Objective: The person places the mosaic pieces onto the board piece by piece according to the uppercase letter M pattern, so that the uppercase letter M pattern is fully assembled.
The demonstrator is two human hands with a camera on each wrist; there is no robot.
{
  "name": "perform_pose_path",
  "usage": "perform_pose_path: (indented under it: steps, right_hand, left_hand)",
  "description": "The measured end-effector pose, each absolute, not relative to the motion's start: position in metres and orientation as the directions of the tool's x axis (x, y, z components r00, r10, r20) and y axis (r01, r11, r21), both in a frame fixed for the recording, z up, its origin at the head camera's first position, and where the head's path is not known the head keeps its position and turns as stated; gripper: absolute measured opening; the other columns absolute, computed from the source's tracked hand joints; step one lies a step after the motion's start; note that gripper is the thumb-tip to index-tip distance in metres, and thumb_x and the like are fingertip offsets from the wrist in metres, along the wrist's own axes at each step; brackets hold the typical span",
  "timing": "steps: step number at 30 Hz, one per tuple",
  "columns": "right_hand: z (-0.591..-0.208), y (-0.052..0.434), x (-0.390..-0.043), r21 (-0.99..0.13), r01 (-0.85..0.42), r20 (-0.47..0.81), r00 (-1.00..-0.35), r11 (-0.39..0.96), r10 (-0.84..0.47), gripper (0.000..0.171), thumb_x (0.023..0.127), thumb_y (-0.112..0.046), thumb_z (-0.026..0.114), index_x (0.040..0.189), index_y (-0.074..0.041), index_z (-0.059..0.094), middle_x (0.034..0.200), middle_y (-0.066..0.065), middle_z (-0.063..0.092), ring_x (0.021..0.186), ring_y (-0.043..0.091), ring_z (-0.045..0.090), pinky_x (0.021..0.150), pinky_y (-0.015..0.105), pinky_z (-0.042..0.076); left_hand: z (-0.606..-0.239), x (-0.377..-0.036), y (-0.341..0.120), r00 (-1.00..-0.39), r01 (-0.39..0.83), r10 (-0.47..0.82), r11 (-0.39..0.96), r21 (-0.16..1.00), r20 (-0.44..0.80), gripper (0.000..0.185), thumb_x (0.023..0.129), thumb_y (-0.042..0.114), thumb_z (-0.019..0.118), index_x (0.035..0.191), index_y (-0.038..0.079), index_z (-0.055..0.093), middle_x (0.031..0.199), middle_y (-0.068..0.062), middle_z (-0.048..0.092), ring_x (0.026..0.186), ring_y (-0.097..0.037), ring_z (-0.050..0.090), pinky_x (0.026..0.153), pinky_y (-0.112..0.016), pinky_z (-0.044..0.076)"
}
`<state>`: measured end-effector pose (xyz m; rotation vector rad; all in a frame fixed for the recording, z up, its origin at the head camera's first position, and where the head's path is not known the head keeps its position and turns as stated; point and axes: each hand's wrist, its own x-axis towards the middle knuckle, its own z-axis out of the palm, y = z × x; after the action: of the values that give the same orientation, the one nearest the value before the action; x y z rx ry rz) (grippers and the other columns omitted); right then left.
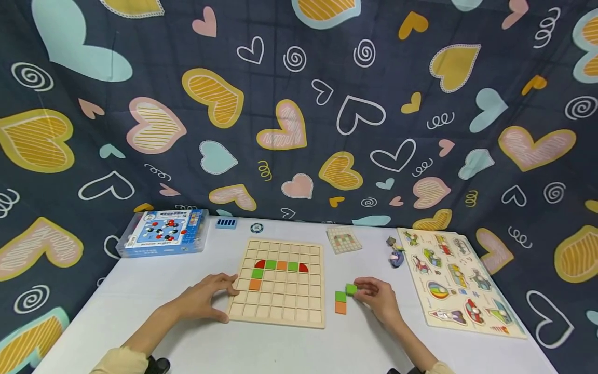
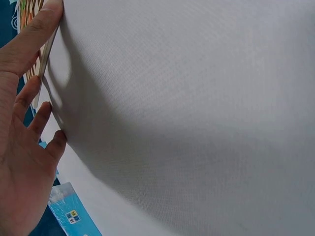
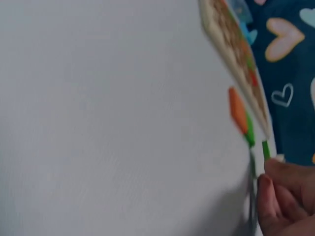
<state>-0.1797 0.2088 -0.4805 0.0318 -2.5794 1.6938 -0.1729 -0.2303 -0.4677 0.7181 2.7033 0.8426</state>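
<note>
A wooden grid board lies on the white table, with a row of red, green and orange tiles in its cells and a green and an orange tile running down on the left. My left hand rests against the board's left edge, thumb near the front corner and fingers spread; the left wrist view shows the fingertips along that edge. To the right of the board, my right hand pinches a green square tile between thumb and fingers. Beside it lie another green tile and an orange tile.
A pattern card lies behind the board's right corner. Farther right are a small dark figurine and a picture puzzle board. At the back left stand a boxed molecule set, a blue block and a round chip.
</note>
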Motion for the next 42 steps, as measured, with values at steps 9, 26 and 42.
perform_pose_path:
  steps: [9, 26, 42]
  right_hand:
    - [-0.467, 0.185, -0.178, -0.938, -0.002, 0.025, -0.998, 0.347, 0.061, 0.027, 0.077, 0.012, 0.071, 0.103, 0.008, 0.067, 0.098, 0.021, 0.070, 0.086, 0.024, 0.069, 0.069, 0.021, 0.054]
    - [-0.468, 0.145, -0.188, -0.973, -0.004, 0.012, -0.999, 0.231, 0.033, 0.029, 0.078, 0.010, 0.072, 0.106, 0.010, 0.066, 0.103, 0.024, 0.069, 0.088, 0.029, 0.068, 0.070, 0.022, 0.055]
    - [-0.483, 0.094, -0.201, -0.948, -0.129, 0.118, -0.991, 0.291, -0.056, 0.027, 0.073, 0.010, 0.075, 0.099, 0.006, 0.069, 0.093, 0.018, 0.072, 0.075, 0.020, 0.069, 0.065, 0.022, 0.055]
  left_hand:
    - [-0.466, -0.173, -0.229, -0.857, 0.380, 0.510, 0.719, 0.582, -0.071, 0.045, 0.067, 0.043, 0.083, 0.106, 0.028, 0.065, 0.144, -0.012, 0.045, 0.126, -0.040, 0.040, 0.090, -0.067, 0.039]
    - [-0.466, -0.175, -0.231, -0.857, 0.397, 0.513, 0.721, 0.568, -0.051, 0.049, 0.066, 0.044, 0.083, 0.108, 0.025, 0.067, 0.144, -0.014, 0.045, 0.125, -0.042, 0.040, 0.087, -0.070, 0.039]
    - [-0.467, -0.173, -0.230, -0.861, 0.380, 0.506, 0.715, 0.586, -0.059, 0.045, 0.066, 0.042, 0.084, 0.105, 0.028, 0.066, 0.143, -0.013, 0.046, 0.126, -0.042, 0.040, 0.087, -0.070, 0.038]
